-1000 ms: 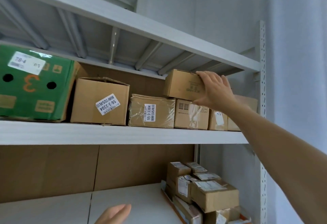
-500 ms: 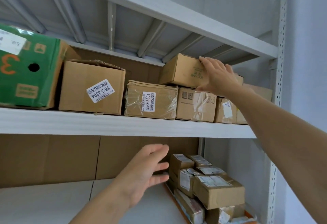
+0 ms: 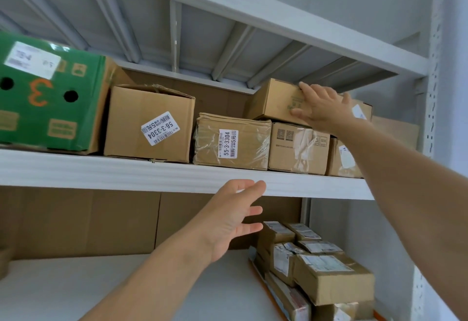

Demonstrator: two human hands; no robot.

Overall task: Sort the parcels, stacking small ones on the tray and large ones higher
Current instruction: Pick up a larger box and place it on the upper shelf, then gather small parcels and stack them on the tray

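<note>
While my left hand [image 3: 233, 217] hovers open and empty at mid-frame, small parcels [image 3: 316, 267] sit stacked on the tray [image 3: 258, 270] at lower right; farther up, my right hand [image 3: 321, 108] lays straight fingers flat against the top box [image 3: 273, 100], perched on other boxes [image 3: 298, 146] at upper right.

Cannot read blurred label [image 3: 31, 58] on green box [image 3: 50, 113], cropped at left; nor top box [image 3: 274, 100] print behind right hand [image 3: 323, 110].

Right hand [image 3: 321, 108] against topmost box [image 3: 273, 100]
</note>
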